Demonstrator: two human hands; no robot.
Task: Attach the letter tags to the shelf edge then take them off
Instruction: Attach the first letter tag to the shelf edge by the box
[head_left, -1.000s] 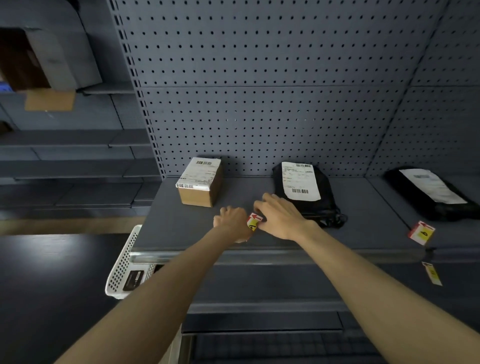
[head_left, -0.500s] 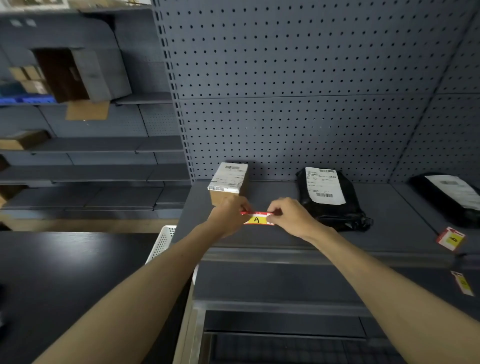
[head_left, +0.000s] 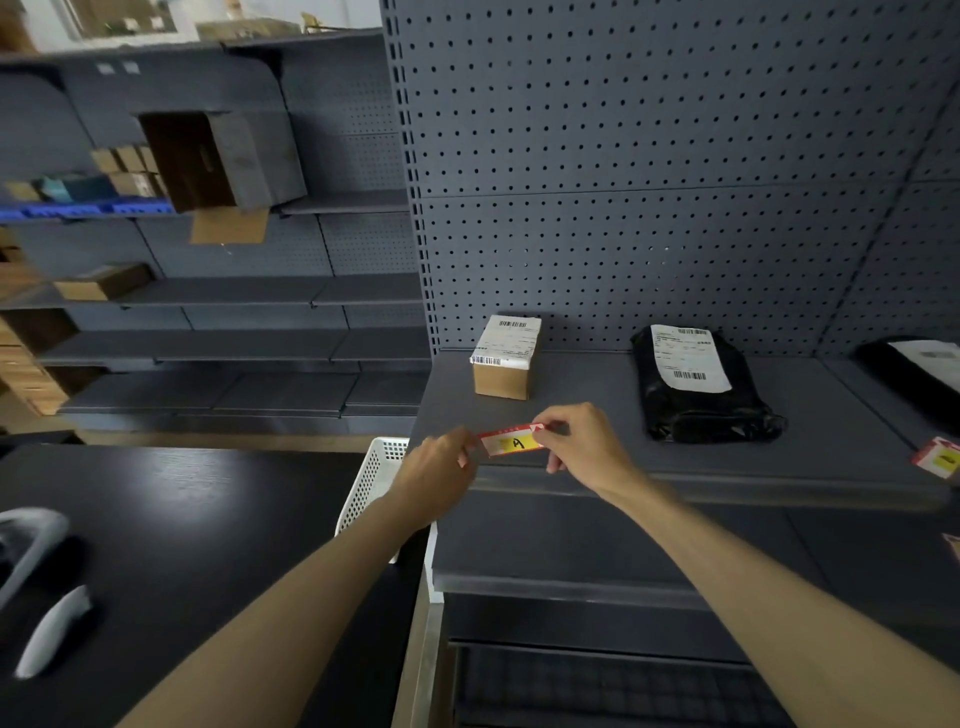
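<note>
A red-and-white tag with a yellow patch marked "A" is held flat between both hands, just above the grey shelf's front edge. My left hand pinches its left end; my right hand pinches its right end. A second red-and-yellow tag lies on the shelf at the far right. Part of another tag shows at the right border, lower down.
On the shelf stand a small cardboard box with a label and a black mailer bag; another black bag lies at the far right. A white perforated basket sits left of the shelf, beside a black table. Pegboard backs the shelf.
The tag has been lifted off the shelf surface and turned flat so the "A" faces me, now stretched between both hands. The view has shifted left, so the shelf sits further right.
</note>
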